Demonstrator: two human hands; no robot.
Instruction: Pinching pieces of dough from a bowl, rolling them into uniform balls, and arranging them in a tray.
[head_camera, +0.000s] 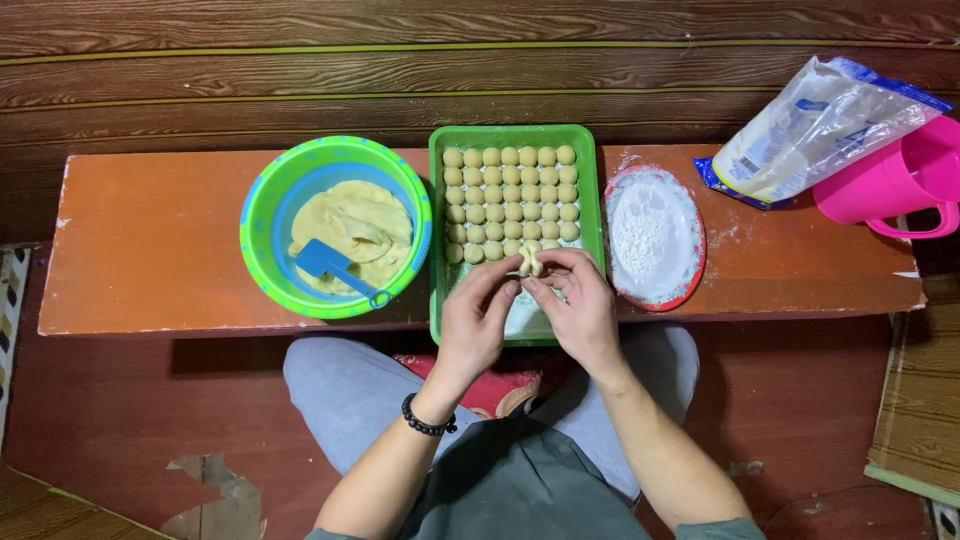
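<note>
Sitting cross-legged on a dark red floor, the person has grey trousers and a bead bracelet (428, 420) on the left wrist. Just beyond the knees runs a low orange bench (150, 250), its paint worn at the edges, set against a wall of dark wooden boards (300, 70). Both hands meet over the near end of a green tray (436, 200): the left hand (478, 318) and the right hand (578, 305) pinch a small pale dough piece (530, 262) between their fingertips, holding it just above the tray. The piece is yellowish and lumpy, not as round as the others. Farther up the tray, dough balls (511, 195) sit in neat rows, touching one another. Left of the tray stands a green bowl (262, 200) with a blue inside, holding yellow dough and a blue spatula (330, 263). Right of the tray lies a plate (690, 235) of white flour. At the far right a flour bag (815, 130) leans on a pink jug (890, 180).
</note>
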